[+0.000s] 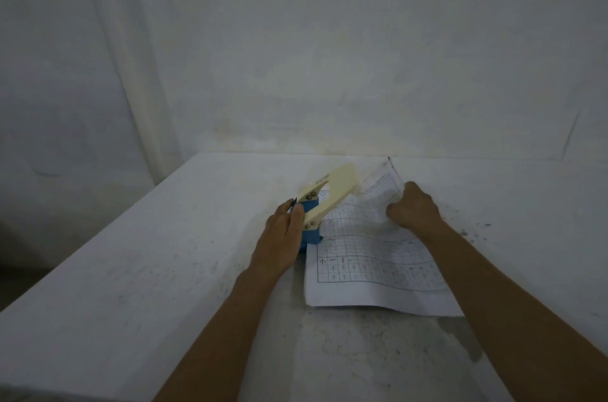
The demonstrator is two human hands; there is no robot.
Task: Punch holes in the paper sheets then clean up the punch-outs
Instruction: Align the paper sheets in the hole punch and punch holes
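Note:
A hole punch (324, 201) with a blue body and a cream lever stands on the white table (164, 253), its lever raised and tilted up to the right. My left hand (283, 237) grips the blue body from the left side. A stack of printed grid paper sheets (371, 266) lies to the right of the punch, its left edge against the punch base. My right hand (411, 207) is closed on the far part of the sheets, which curl up there toward a lifted corner (388, 168).
A white cloth backdrop (296, 39) hangs behind the table. Small dark specks (473, 230) lie on the table to the right of the sheets. The table's left edge runs diagonally from the far middle to the near left.

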